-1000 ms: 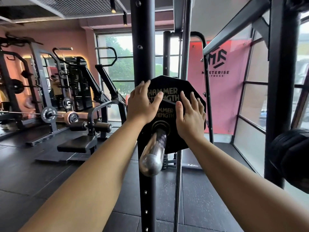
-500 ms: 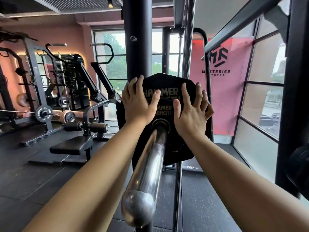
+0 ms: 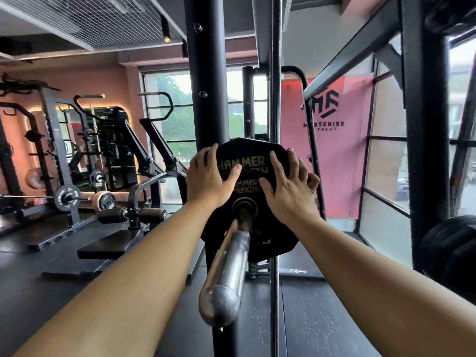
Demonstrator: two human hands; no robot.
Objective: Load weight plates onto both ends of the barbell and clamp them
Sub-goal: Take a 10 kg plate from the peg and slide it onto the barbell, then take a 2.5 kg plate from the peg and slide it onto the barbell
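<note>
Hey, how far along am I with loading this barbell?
Done: a black plate sits on this end of the barbell sleeve. In hand: the left hand and right hand press flat against the plate's face. Left: no clamp shows on the bare sleeve, so clamping remains. The bar's other end is out of view, so I cannot tell its state.

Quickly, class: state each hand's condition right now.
Left hand: open, pressing flat on the weight plate.
Right hand: open, pressing the same plate.
</note>
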